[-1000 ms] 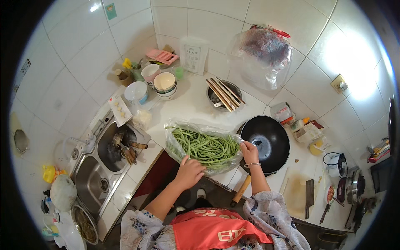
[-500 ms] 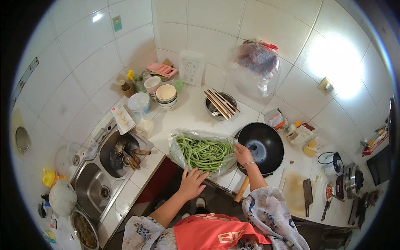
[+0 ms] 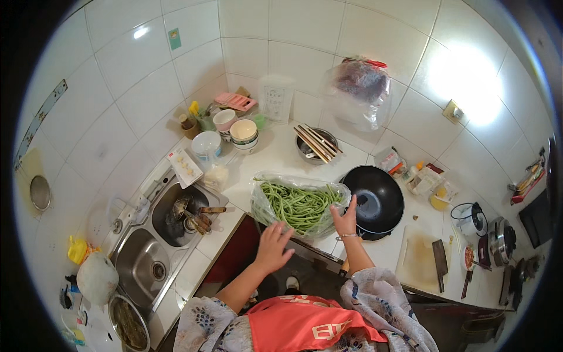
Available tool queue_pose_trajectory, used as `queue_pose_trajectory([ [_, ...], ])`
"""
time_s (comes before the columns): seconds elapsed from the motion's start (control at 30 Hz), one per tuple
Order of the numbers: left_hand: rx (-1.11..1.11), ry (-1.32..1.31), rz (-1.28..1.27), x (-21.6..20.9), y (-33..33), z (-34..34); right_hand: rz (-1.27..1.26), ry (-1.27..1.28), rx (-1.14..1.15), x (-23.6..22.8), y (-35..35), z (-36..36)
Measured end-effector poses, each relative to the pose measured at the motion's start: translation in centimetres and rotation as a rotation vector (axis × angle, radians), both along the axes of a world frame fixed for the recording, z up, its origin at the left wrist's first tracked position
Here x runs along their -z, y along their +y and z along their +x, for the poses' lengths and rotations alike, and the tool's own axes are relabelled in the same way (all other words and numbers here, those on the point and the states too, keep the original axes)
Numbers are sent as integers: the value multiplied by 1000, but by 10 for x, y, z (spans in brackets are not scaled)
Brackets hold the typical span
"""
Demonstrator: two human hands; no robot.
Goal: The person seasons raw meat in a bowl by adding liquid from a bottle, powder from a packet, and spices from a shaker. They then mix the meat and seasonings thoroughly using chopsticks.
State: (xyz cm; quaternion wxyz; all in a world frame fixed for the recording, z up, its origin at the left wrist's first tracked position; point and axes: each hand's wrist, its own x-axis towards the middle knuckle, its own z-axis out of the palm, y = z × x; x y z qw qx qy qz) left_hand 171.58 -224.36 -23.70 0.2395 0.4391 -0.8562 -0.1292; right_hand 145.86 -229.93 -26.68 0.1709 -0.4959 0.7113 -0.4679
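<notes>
A clear plastic bag (image 3: 262, 213) full of long green beans (image 3: 300, 206) lies at the counter's front edge with its top spread wide. At its near side is my left hand (image 3: 274, 246), fingers stretched out and thumb apart, holding nothing. Fingers up and thumb spread, my right hand (image 3: 345, 220) stands at the bag's right end, between the beans and the black wok (image 3: 375, 202). Whether its thumb touches the plastic, I cannot tell. The wok's wooden handle (image 3: 344, 267) is partly hidden by my right forearm.
Left is a double sink (image 3: 138, 261) with ladles and wooden-handled tools. Behind the beans stand stacked bowls (image 3: 244, 136) and a metal bowl (image 3: 316, 154) with chopsticks across it. Right of the wok lie a cutting board (image 3: 417, 258) and a cleaver (image 3: 440, 264).
My right hand has released its hold on the bag's right edge, and its fingers now point up. The left hand has lifted slightly from the bag's near side, its thumb spread out.
</notes>
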Motion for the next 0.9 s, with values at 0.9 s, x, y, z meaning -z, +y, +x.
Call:
queue_pose_trajectory([
  [0.9,-536,914,767,48,-129,1,206,-37,-190,2,42,-34],
])
